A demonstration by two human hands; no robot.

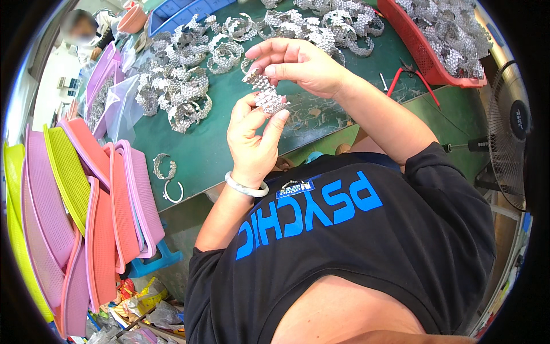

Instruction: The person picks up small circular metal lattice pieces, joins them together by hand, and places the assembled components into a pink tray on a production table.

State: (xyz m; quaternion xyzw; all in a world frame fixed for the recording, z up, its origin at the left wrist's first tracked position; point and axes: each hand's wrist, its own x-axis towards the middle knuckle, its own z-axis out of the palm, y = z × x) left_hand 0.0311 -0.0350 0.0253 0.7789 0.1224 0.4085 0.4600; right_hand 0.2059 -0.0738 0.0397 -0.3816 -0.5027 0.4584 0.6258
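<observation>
Above the green tabletop [200, 155], left hand [252, 135] and right hand [298, 63] have fingers clamped on a silver mesh strip [264, 92]; at 10 o'clock lie more strips [177, 86], so firm pinches seem wise while bending.

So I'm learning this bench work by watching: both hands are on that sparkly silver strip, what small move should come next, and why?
Probably bend the silver mesh strip a little further round. The left hand pinches its lower end and the right hand its upper end above the green table, while the pieces heaped on the table are already curled into rings.
</observation>
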